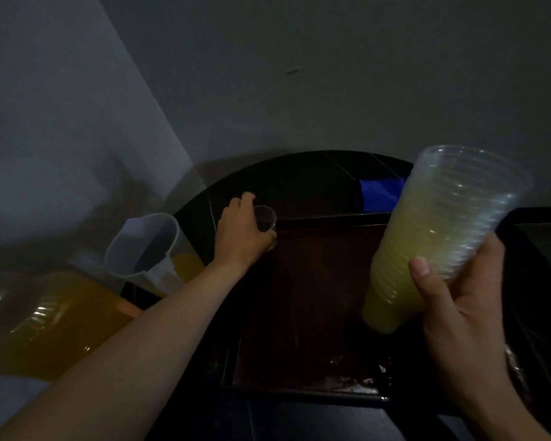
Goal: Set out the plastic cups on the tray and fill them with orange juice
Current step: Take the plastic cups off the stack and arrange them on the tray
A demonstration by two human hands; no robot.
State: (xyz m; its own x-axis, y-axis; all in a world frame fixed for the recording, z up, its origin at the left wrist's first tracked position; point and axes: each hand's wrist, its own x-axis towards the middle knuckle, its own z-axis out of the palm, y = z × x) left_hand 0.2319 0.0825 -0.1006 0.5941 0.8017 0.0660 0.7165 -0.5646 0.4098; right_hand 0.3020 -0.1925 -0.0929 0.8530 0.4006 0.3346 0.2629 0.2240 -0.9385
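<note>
Centre of frame: single cup [265, 219] gripped by left hand [240, 237] at tray [303, 313] corner; right of frame: cup stack [439, 240] clasped by right hand [458, 310].

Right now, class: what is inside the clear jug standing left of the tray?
The jug holds orange juice, visible low through its clear wall. The upper part looks empty. The forearm of the left hand covers the jug's base, so the bottom cannot be seen.

blue cloth [380, 194] at back, grey wall [299, 74], dark counter [283, 176]
</note>
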